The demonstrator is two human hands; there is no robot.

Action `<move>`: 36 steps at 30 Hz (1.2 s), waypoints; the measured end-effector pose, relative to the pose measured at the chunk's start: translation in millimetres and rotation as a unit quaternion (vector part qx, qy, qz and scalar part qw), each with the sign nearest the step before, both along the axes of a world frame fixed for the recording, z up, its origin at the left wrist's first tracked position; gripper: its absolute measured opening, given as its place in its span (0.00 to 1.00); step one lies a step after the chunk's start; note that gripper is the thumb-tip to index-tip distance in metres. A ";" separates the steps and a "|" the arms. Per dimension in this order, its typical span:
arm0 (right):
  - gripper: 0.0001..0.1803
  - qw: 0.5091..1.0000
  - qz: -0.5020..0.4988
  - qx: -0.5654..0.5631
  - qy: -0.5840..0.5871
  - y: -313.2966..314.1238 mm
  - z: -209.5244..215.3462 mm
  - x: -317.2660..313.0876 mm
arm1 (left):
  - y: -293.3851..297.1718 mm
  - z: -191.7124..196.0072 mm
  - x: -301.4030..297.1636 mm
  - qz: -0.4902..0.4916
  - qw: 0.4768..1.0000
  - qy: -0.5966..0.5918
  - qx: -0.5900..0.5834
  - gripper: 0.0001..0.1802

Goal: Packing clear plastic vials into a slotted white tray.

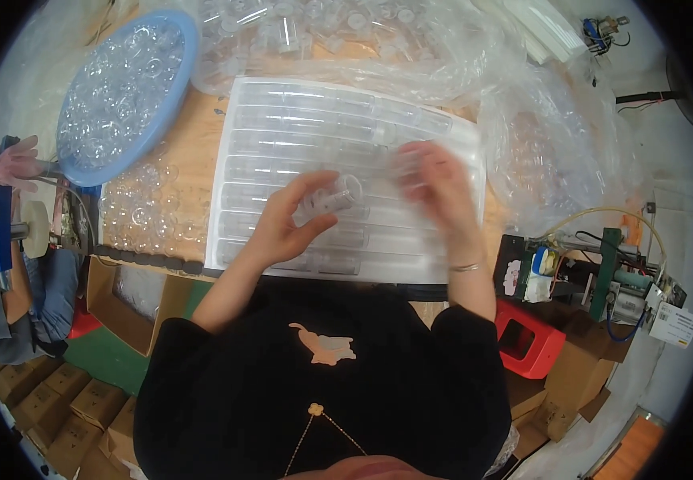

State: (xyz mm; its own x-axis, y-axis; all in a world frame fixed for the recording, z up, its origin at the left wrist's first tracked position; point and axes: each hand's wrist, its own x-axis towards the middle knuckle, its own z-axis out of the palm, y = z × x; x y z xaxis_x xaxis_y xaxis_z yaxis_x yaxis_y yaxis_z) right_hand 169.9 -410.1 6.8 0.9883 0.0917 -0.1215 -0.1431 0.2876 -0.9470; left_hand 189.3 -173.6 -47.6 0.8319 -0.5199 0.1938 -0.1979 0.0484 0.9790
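My left hand is closed around a clear plastic cylinder, its round end tilted up and to the right. To its right, my right hand is smeared by motion, with a bracelet at the wrist. Something clear may be at its fingertips, but the blur hides it. Both hands are above a white tray lined with rows of clear cylinders. The rows run left to right, and the lower ones stop short of the tray's right side.
A blue round basin of clear domed parts leans at the left, with more domed parts below it. Loose clear pieces lie on plastic film at the back. A bench device stands right; a red stand is below it. Another person sits at far left.
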 end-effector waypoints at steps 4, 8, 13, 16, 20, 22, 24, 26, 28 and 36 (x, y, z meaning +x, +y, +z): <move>0.13 0.998 0.063 0.001 0.014 34.3 -13.2 1.2 | -0.9 7.6 -0.1 -0.005 1.000 -0.013 -0.008 0.28; 0.14 0.930 0.040 -0.286 -0.226 41.5 -2.2 -0.8 | 8.6 5.5 0.0 -0.014 1.000 0.011 -0.005 0.27; 0.19 0.835 0.135 -0.387 -0.368 39.7 12.0 3.3 | 23.5 4.0 8.5 -0.140 0.958 0.220 -0.119 0.25; 0.18 0.757 0.174 -0.418 -0.470 39.7 15.4 7.1 | 22.2 5.1 7.6 -0.227 0.873 0.370 -0.221 0.22; 0.22 0.818 0.247 -0.461 -0.239 38.9 5.6 9.7 | 20.1 6.4 5.5 -0.147 0.937 0.302 -0.094 0.22; 0.22 0.792 0.181 -0.448 -0.374 41.5 -1.0 4.9 | 22.8 2.7 3.1 -0.144 0.944 0.285 -0.088 0.21; 0.21 0.753 0.179 -0.438 -0.458 44.2 -1.1 4.0 | 26.3 -3.5 4.4 -0.223 0.873 0.396 -0.177 0.20; 0.20 0.687 0.196 -0.464 -0.524 46.0 12.3 2.0 | 27.7 -9.6 9.8 -0.331 0.757 0.494 -0.272 0.20; 0.21 0.736 0.196 -0.463 -0.453 46.7 9.7 4.6 | 26.7 -6.8 4.0 -0.251 0.838 0.436 -0.213 0.19; 0.19 0.900 0.098 -0.340 -0.255 55.0 -19.3 1.5 | 14.4 10.2 -9.7 0.053 0.990 -0.107 0.074 0.26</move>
